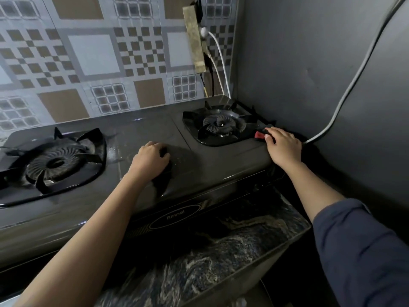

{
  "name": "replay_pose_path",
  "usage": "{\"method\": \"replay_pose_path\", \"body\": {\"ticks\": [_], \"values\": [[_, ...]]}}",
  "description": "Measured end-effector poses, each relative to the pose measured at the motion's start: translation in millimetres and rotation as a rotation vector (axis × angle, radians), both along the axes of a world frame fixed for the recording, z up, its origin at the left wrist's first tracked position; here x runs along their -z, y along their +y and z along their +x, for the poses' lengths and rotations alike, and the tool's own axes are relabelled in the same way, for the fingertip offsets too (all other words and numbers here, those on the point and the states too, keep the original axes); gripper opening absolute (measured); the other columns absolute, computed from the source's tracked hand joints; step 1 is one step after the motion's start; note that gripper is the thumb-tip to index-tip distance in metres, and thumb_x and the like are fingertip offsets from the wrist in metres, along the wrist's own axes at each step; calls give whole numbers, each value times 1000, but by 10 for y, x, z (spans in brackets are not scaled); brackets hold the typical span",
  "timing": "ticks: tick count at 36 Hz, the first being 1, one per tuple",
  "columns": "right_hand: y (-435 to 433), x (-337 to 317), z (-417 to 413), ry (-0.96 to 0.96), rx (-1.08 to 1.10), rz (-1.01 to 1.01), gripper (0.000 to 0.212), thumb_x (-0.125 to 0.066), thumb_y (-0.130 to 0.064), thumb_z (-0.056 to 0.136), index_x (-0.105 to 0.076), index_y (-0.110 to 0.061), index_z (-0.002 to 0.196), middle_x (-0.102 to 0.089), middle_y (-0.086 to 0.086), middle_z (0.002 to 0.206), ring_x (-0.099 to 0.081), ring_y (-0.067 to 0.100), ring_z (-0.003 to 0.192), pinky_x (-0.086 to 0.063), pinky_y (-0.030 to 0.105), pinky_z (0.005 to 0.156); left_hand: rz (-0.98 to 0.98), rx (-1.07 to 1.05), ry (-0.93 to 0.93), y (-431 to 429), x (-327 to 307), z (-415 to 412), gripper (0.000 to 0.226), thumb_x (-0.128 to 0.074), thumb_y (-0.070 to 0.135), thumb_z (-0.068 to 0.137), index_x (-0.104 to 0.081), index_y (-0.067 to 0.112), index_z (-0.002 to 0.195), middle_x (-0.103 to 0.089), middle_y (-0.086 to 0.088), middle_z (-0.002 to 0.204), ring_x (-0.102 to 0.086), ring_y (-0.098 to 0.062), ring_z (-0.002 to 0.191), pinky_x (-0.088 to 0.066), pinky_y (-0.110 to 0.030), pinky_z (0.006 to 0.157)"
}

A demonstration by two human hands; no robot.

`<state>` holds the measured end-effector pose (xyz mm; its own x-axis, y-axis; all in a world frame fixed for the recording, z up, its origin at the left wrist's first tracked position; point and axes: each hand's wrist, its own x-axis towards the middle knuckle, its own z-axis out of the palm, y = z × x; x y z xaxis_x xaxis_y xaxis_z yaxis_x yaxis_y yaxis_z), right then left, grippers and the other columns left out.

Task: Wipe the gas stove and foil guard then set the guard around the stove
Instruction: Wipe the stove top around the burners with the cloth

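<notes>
A dark two-burner gas stove [137, 138] stands on a marbled counter, with one burner grate at the left [55, 160] and one at the back right [221, 126]. My left hand [150, 158] rests knuckles-down on the stove top between the burners, fingers curled, with nothing visible in it. My right hand [283, 147] is at the stove's right edge and grips a small red object [259, 135]; whether this is a cloth I cannot tell. A checker-patterned shiny panel [88, 63] stands behind the stove, and a plain grey panel [298, 63] stands at its right.
A power strip [195, 41] hangs on the back panel with white and black cables running down behind the right burner. A grey cable [345, 96] runs across the right panel to the stove's corner. The marbled counter edge [243, 240] lies in front.
</notes>
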<state>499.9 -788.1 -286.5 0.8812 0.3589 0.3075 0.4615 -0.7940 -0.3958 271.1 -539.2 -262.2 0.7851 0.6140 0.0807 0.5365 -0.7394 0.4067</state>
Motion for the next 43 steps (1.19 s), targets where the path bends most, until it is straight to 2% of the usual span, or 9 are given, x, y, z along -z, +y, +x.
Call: {"method": "replay_pose_path", "body": {"ticks": [8, 17, 23, 28, 33, 39, 43], "values": [[180, 40, -346, 105, 239, 149, 40, -35, -29, 98, -43, -24, 137, -32, -2, 151, -22, 25, 139, -12, 46, 113, 34, -24, 20, 95, 0, -238, 39, -50, 33, 91, -55, 22, 128, -49, -7, 138, -44, -31, 126, -38, -45, 104], [530, 109, -1058, 61, 242, 226, 37, -37, -26, 97, -48, -25, 133, -36, -2, 149, -22, 26, 139, -15, 48, 111, 23, 60, 45, 255, -9, -446, 40, -52, 36, 88, -57, 22, 125, -53, -10, 132, -47, -34, 122, -40, -48, 102], [906, 101, -1668, 56, 261, 216, 37, -37, -26, 97, -48, -28, 133, -36, -3, 149, -22, 25, 139, -14, 47, 112, 93, 53, 59, 356, -39, -665, 37, -48, 35, 91, -57, 22, 124, -52, -8, 134, -48, -32, 123, -41, -42, 96], [1116, 75, -2009, 101, 196, 131, 40, -34, -30, 98, -41, -29, 137, -31, -3, 152, -20, 24, 141, -11, 47, 113, 102, 71, 51, 467, -35, -861, 37, -49, 34, 91, -57, 14, 121, -55, -12, 130, -50, -34, 119, -43, -43, 96], [993, -103, -2002, 209, 84, -16, 44, -27, -37, 99, -32, -32, 142, -25, -7, 155, -20, 24, 141, -15, 46, 112, 99, 134, 69, 487, -62, -968, 39, -48, 33, 91, -54, 16, 126, -51, -7, 138, -47, -31, 125, -40, -42, 100], [704, -193, -1815, 43, -109, -193, 46, -33, -52, 94, -42, -36, 137, -40, -10, 145, -33, 24, 133, -26, 43, 106, 81, 148, 125, 582, -76, -952, 45, -49, 37, 91, -48, 20, 134, -47, -7, 142, -44, -30, 129, -39, -43, 104], [624, -129, -1672, -47, -313, -91, 45, -42, -45, 94, -52, -22, 131, -46, -3, 139, -39, 19, 130, -31, 38, 105, 59, 117, 103, 585, -28, -938, 45, -50, 36, 90, -50, 20, 132, -50, -9, 139, -47, -32, 126, -40, -45, 104]]}}
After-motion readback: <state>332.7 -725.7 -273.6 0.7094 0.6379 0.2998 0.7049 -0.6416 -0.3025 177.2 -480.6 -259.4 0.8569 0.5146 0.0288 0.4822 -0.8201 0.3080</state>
